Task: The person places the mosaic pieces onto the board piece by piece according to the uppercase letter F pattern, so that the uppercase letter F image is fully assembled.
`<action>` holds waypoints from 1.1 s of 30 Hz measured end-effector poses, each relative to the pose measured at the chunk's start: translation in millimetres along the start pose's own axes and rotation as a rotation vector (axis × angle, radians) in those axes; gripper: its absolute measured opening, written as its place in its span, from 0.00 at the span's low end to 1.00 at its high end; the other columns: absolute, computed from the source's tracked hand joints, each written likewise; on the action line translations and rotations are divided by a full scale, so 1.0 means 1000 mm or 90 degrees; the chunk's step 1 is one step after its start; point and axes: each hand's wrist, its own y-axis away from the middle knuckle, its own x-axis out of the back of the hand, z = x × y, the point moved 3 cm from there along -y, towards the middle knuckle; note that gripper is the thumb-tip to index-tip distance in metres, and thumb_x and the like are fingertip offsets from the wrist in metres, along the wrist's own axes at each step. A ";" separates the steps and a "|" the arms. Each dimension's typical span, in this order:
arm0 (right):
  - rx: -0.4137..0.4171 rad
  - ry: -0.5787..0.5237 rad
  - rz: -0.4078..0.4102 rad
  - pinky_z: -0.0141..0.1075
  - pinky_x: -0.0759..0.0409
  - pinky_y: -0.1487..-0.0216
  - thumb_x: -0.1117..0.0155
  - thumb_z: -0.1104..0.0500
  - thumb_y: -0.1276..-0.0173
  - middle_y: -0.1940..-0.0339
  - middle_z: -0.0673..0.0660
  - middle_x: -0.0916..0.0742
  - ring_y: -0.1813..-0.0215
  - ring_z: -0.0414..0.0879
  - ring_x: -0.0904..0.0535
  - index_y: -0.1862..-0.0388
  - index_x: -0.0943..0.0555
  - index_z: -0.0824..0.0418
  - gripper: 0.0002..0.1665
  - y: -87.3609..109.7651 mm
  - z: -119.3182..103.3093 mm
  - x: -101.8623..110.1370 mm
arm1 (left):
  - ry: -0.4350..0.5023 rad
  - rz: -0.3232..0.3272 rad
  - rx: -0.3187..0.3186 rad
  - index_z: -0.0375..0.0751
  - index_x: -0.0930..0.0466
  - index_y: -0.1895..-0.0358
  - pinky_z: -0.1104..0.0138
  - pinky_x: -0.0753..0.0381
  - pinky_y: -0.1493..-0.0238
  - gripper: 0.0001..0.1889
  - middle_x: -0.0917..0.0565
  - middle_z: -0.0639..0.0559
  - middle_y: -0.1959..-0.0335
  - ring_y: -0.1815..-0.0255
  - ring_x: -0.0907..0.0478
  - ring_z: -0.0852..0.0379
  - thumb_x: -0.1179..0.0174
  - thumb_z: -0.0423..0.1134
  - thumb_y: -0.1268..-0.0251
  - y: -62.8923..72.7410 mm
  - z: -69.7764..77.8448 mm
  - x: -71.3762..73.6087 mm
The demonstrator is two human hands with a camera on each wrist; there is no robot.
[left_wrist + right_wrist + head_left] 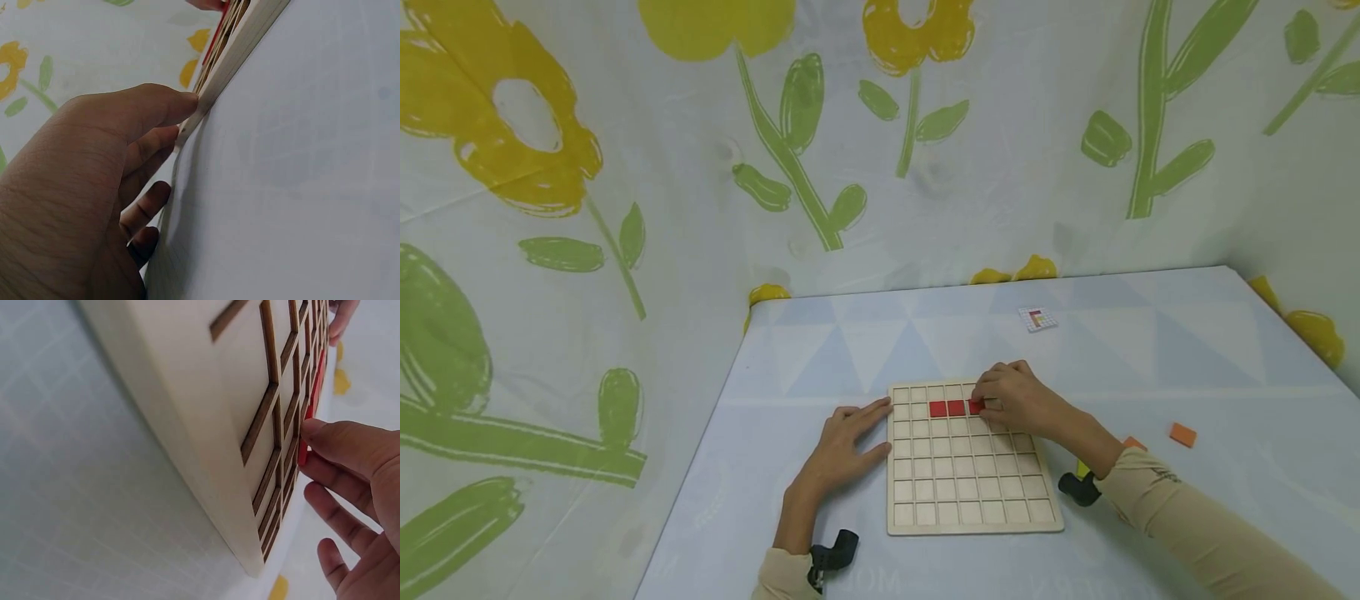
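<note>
Head view: black wrist mount (838, 550) was worn at left cuff, nearest. Wooden grid board (964, 465) was set flat, roughly squared to the person, likely so rows could be worked straight. Left hand (850, 446) was placed at its left edge: fingers extended, thumb spread apart, nothing gripped. Board was probably being braced against sliding. Yellow piece (1082, 469) was partly hidden by the right arm; so was one orange piece (1134, 443). Another, the loose orange tile (1183, 434), was seen farther right, likely parked within reach.

Red tile (975, 407) was pinched in right hand (1018, 400), thumb and index drawn together on it, other fingers loosely spread (right wrist view). Fingertip hold was presumably used for fine alignment. Tile was located in second row from far edge, just right of two red squares (956, 407). Full seating couldn't be told. No clear long axis on the tile; the three-tile line was oriented left-right, parallel to board's far edge.

Beyond, printed card (1037, 319) was laid slightly skewed, probably for visibility past the hands. Flower-print cloth (985, 167) was hung behind.
</note>
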 end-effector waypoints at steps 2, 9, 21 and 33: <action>-0.002 0.000 -0.003 0.49 0.32 0.52 0.22 0.58 0.42 0.58 0.49 0.12 0.51 0.48 0.21 0.62 0.11 0.55 0.09 -0.001 0.000 -0.001 | -0.001 0.000 0.002 0.60 0.31 0.26 0.51 0.36 0.41 0.31 0.36 0.70 0.25 0.36 0.36 0.55 0.39 0.53 0.33 0.000 0.000 0.000; -0.005 0.015 -0.018 0.50 0.31 0.52 0.23 0.57 0.41 0.58 0.49 0.12 0.51 0.48 0.21 0.63 0.10 0.53 0.07 -0.001 -0.001 -0.002 | -0.005 0.004 0.001 0.60 0.31 0.26 0.51 0.36 0.41 0.31 0.36 0.70 0.26 0.36 0.36 0.55 0.39 0.52 0.33 -0.001 -0.001 -0.002; -0.025 -0.027 0.022 0.53 0.32 0.51 0.24 0.62 0.41 0.55 0.50 0.12 0.49 0.50 0.20 0.60 0.12 0.54 0.10 0.008 -0.002 0.007 | -0.007 0.002 -0.001 0.59 0.31 0.26 0.50 0.35 0.42 0.31 0.35 0.69 0.25 0.37 0.35 0.54 0.38 0.52 0.33 -0.001 -0.001 -0.001; -0.081 -0.046 0.043 0.55 0.34 0.45 0.25 0.61 0.39 0.52 0.52 0.13 0.45 0.53 0.21 0.55 0.13 0.57 0.12 0.036 0.005 0.029 | -0.016 -0.013 0.005 0.60 0.33 0.25 0.51 0.36 0.42 0.32 0.36 0.69 0.25 0.37 0.36 0.54 0.40 0.54 0.31 -0.002 -0.001 -0.001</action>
